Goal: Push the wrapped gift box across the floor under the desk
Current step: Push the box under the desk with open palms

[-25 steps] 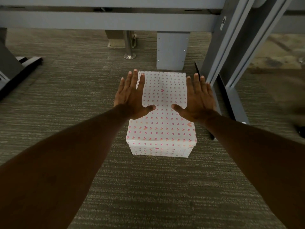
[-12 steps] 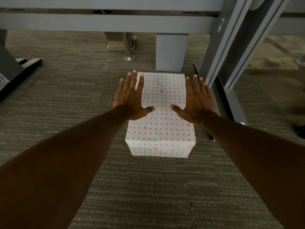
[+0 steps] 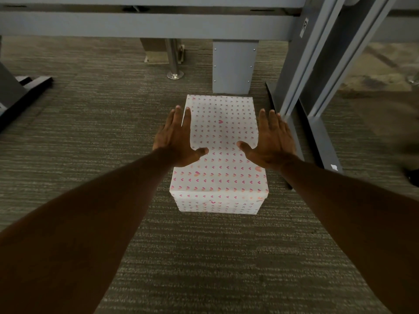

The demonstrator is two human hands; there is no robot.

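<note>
On the ribbed grey-brown carpet, a black flat desk foot is seen at far left. The left hand is spread flat, fingers straight, against the left side of the wrapped gift box, nothing clasped. The box, a rectangular block in smooth white paper printed with small pink hearts, is set lengthwise just before a grey metal panel under the desk crossbeam. The right hand is likewise splayed at its right side. A grey steel desk leg rises beyond.
</note>
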